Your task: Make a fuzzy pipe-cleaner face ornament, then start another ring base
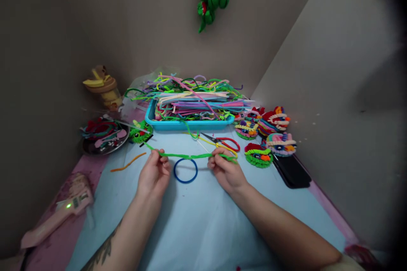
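Observation:
A bright green pipe cleaner [187, 156] stretches nearly level between my two hands, above the light blue sheet [197, 228]. My left hand [155, 169] pinches it near its left end, and a short tip sticks out past the fingers. Near the other end my right hand [225, 167] pinches it too, with a short length reaching beyond to the right. Just below the pipe cleaner, between the hands, lies a dark blue ring [185, 182]. Scissors with red handles [233, 143] rest behind my right hand. An orange pipe cleaner [129, 163] lies left of my left hand.
A blue tray [190, 125] heaped with colourful pipe cleaners stands at the back. Several fuzzy animal heads [258, 155] sit at right beside a black phone [291, 171]. At left are a pink glue gun [60, 211], a round metal dish [106, 150] and a green fuzzy figure [140, 132].

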{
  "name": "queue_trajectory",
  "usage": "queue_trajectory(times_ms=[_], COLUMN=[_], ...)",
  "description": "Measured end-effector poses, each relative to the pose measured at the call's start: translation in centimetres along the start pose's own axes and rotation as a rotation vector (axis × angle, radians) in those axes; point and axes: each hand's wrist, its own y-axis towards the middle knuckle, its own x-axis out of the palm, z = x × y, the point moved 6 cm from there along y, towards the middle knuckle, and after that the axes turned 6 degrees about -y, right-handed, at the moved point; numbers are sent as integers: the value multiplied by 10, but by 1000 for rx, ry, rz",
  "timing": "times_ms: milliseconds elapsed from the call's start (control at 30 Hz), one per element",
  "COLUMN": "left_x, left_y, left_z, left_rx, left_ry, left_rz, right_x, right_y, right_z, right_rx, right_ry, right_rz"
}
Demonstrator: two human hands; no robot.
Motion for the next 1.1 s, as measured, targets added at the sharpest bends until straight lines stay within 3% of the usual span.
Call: queue_trajectory(times_ms=[167, 533, 867, 1100], left_x=[3, 5, 7, 6], left_y=[-1, -2, -5, -1], left_z=[8, 14, 22, 21], left_rx=[67, 152, 239, 139], left_ry=[-2, 51, 60, -37], left_rz=[20, -14, -46, 43], right_x=[-14, -34, -34, -28], right_y=[8, 12, 15, 11], right_z=[-6, -14, -16, -31], right_rx=[38, -133, -138, -171], right_ry=[62, -271, -276, -229], right_rz=[118, 268, 214, 217])
